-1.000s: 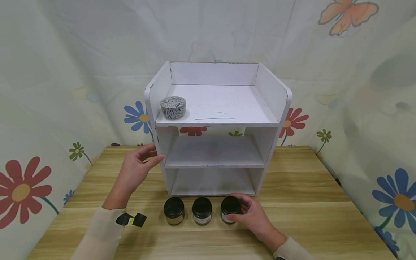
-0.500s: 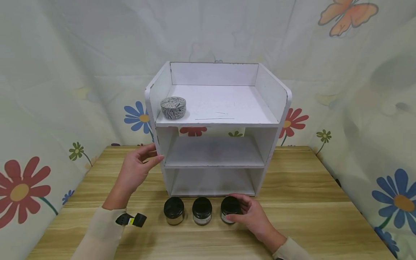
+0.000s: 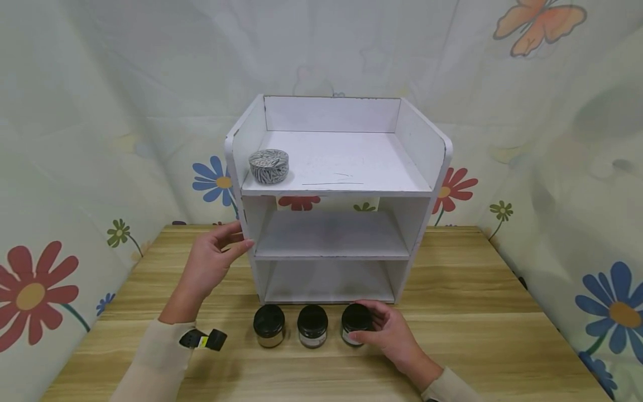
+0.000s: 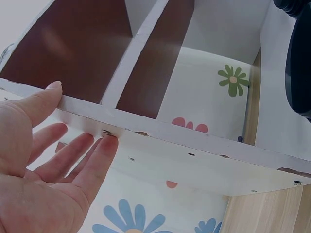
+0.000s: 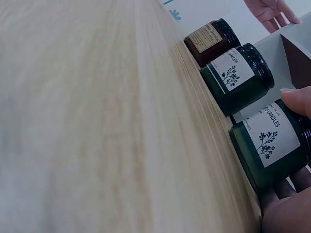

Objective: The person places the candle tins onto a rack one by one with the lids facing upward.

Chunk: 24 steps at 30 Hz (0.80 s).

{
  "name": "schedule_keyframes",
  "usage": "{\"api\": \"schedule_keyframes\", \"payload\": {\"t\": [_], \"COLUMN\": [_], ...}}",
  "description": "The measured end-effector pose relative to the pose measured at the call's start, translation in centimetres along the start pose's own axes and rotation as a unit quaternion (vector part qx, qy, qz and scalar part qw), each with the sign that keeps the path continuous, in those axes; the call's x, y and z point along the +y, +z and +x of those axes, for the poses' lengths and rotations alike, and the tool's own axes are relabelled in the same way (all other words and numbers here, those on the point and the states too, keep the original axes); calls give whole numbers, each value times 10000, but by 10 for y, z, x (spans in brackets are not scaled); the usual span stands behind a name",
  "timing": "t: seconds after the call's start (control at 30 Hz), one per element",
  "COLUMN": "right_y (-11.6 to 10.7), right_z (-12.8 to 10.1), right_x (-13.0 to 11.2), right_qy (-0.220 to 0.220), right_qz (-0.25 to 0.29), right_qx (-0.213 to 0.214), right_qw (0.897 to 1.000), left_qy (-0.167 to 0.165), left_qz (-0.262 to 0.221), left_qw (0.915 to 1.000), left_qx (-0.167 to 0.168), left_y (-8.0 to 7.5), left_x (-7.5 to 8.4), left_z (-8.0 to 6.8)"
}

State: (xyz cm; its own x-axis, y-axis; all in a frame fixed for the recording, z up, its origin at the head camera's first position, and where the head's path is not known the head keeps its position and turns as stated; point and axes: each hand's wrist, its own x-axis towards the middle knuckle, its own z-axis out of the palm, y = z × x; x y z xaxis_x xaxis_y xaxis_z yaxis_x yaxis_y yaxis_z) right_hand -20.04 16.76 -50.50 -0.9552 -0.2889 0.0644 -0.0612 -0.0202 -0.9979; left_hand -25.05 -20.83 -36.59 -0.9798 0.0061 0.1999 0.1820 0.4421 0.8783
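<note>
A floral-print cloth backdrop [image 3: 100, 111] with flowers and an orange butterfly encloses the scene on the rear and both sides. A wooden table [image 3: 477, 312] with a light grain carries all items.

A white three-tier shelf unit [image 3: 427, 223] stands upright at the rear centre of the table. Its top tier is an open tray with raised side and back walls; the two lower compartments are open at the front.

The left hand [image 3: 208, 262] rests against the left side panel of the shelf unit at the height of the middle tier. In the left wrist view, its fingers [image 4: 92, 155] are straight and slightly apart, lying flat on the outer face of the panel, with the thumb on the panel's front edge.

The right hand [image 3: 392, 332] grips the right candle jar [image 3: 355, 322], a dark green glass jar with a black lid and a white label. Its fingers curl around the jar from the right side and the thumb presses the near face. The jar stands upright on the table, just in front of the lowest compartment.

The middle candle jar [image 3: 312, 325], also dark green, stands just beside it to the left. The left candle jar [image 3: 268, 325], brown with a tan label, follows in the same row.

A round patterned tin [image 3: 268, 165] sits at the front left corner of the top tier.

A black strap clip [image 3: 203, 339] is fastened on the left sleeve.
</note>
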Motion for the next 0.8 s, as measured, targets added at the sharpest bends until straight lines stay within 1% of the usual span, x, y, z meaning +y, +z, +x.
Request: {"api": "schedule_keyframes", "payload": {"t": [0.2,0.53,0.8], "right_y": [0,3,4], "right_z": [0,-1,-1], "right_x": [1,0,-4], "right_qy": [10,48,-35], "right_qz": [-32,-85,-29], "right_qx": [65,215,184], "right_qw": [10000,9997,9998], "left_qy": [-9,87,88], "left_qz": [18,13,26], "left_qw": [10000,10000,10000], "left_qx": [8,-11,8], "left_y": [0,-1,-1], "left_x": [1,-1,-2], "left_z": [0,0,0]}}
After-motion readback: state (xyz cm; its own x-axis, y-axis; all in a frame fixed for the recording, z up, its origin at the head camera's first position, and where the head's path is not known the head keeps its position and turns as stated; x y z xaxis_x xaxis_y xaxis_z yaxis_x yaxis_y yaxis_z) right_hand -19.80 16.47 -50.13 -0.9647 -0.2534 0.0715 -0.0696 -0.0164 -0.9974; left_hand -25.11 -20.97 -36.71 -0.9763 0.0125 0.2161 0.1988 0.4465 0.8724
